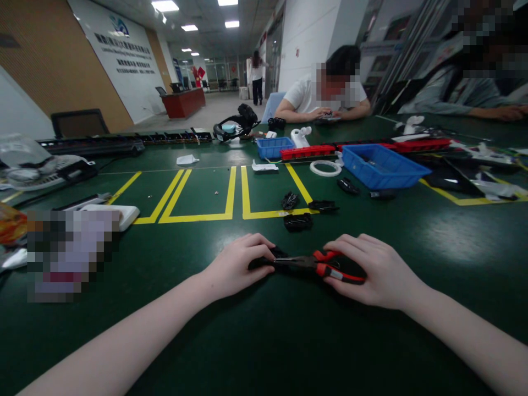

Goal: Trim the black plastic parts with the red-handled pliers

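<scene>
My left hand (pixel 243 264) is closed on a small black part (pixel 281 254), pinched between thumb and fingers over the green table (pixel 247 346). Wrapped round the red and black handles of long-nose pliers (pixel 325 266) is my right hand (pixel 371 269). The pliers point left, and their tips meet the black part at my left fingertips; whether the jaws grip it is too small to tell. Just beyond my hands lie a black bundle (pixel 290 200) and another black piece (pixel 298 221).
Yellow tape (pixel 198 218) marks the table. Farther back are a large blue bin (pixel 383 170), a small blue bin (pixel 275 148), a white ring (pixel 325 168) and red strips (pixel 307 152). A phone (pixel 74 253) lies at left. A person (pixel 342 88) sits opposite.
</scene>
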The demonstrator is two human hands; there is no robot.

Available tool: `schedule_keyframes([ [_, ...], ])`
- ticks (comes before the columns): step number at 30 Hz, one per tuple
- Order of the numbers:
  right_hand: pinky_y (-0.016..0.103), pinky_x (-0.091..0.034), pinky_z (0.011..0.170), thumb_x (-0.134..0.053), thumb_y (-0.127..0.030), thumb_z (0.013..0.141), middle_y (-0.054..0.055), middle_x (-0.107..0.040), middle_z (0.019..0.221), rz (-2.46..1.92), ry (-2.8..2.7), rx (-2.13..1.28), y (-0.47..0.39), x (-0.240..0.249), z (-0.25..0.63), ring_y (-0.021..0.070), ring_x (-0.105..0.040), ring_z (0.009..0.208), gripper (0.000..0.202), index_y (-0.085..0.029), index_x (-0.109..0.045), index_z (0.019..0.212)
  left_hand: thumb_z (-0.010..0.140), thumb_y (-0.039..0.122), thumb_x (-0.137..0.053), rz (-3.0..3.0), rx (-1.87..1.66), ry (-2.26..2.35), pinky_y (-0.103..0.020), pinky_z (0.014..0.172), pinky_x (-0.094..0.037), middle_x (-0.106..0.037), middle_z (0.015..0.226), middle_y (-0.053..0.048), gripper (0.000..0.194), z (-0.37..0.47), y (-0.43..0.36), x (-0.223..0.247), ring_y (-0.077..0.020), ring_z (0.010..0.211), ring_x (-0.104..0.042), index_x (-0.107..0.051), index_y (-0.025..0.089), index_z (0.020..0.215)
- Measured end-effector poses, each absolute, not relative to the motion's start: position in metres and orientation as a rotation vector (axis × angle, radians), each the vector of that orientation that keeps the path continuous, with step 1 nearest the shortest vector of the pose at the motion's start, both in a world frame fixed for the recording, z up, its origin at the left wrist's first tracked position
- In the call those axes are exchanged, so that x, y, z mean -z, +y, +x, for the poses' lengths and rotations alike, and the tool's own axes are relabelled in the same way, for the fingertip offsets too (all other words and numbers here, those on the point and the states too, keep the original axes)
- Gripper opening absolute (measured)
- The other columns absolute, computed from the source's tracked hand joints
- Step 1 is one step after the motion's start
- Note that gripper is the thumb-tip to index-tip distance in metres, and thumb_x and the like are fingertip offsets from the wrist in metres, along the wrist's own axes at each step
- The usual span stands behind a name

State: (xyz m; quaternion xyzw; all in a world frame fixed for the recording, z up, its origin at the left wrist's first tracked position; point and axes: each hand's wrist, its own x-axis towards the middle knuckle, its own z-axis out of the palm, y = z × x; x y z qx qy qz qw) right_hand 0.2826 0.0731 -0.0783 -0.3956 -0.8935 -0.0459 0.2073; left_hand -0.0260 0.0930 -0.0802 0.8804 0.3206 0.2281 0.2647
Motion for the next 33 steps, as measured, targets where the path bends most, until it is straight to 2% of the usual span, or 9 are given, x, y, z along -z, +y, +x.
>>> schedule_keyframes([
  [33, 0.033, -0.046, 0.064, -0.063, -0.045, 0.081, 0.007, -0.071, 0.094, -1.092, -2.496, 0.119, 0.0752, 0.0769, 0.2832, 0.0182, -0.062, 0.07, 0.036, -0.02, -0.062, 0.107, 0.088, 0.018, -0.069, 2.426, -0.615, 0.909, -0.043, 0.09, -0.054, -0.064, 0.119, -0.006, 0.013, -0.0255, 0.0918, 0.0803, -0.0235, 0.109, -0.061, -0.061, 0.02, 0.097],
])
